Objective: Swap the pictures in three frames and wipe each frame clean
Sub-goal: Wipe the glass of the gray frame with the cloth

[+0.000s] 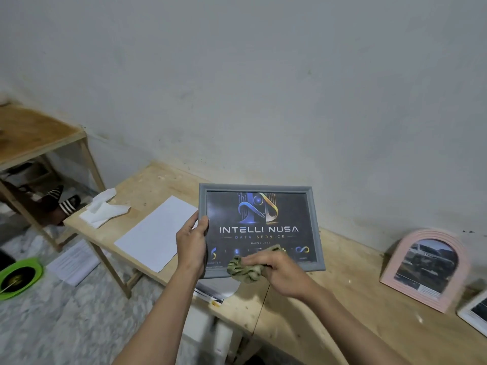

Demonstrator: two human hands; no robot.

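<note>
A grey rectangular frame [313, 222] holding a dark "Intelli Nusa" picture is held upright above the wooden table [342, 306]. My left hand [191, 246] grips its left edge, thumb on the front. My right hand [283, 272] holds a crumpled green patterned cloth [245, 270] against the frame's lower front edge. A pink arched frame [427, 270] with a picture leans against the wall at the right. The corner of a white frame [474, 312] lies at the far right.
A white sheet [158, 233] and crumpled tissue [102, 209] lie on the table's left part. Printed paper [210, 292] pokes out under the grey frame. A wooden shelf [39, 138], sandals [60, 204], a green bowl [19, 277] and papers [73, 262] are at the left.
</note>
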